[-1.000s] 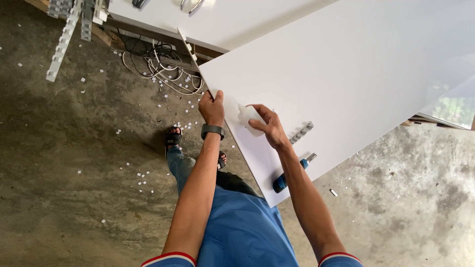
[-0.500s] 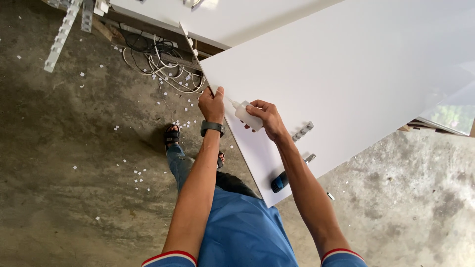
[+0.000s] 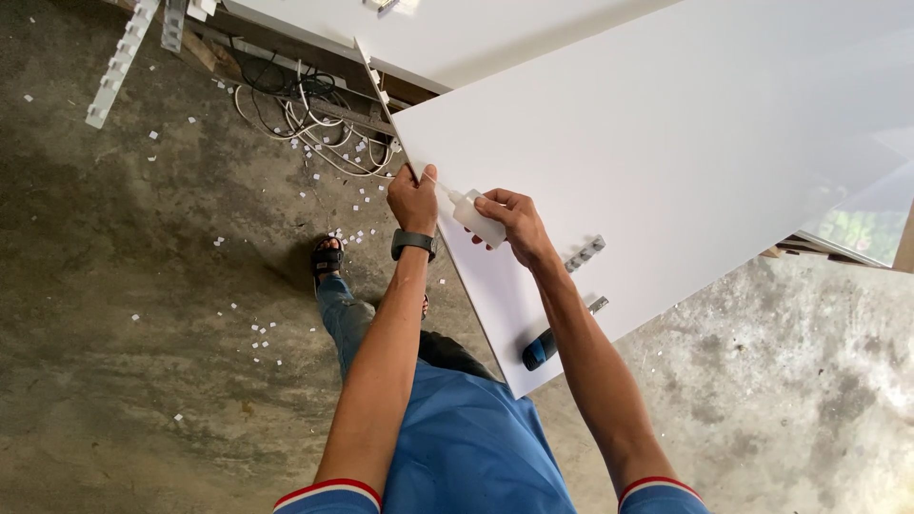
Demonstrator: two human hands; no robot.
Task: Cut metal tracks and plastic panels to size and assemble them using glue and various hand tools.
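The left hand (image 3: 413,198) pinches the near left edge of the white panel (image 3: 666,162), fingers curled over the rim with the thumb on top. The right hand (image 3: 509,221) is closed round a small white bottle (image 3: 476,219), its thin nozzle aimed at that same edge, just beside the left thumb. The panel's long left edge runs free from the far corner down to the near corner, with bare concrete floor (image 3: 143,333) open all along it. On the near part of the panel lie one blue-handled tool (image 3: 539,349) and two small metal brackets (image 3: 583,255) (the second sits just beyond the tool). A second white board (image 3: 457,38) lies behind. One tangle of cables (image 3: 305,109) lies on the floor, with many small white chips scattered about and one sandalled foot (image 3: 328,257) beside the edge.
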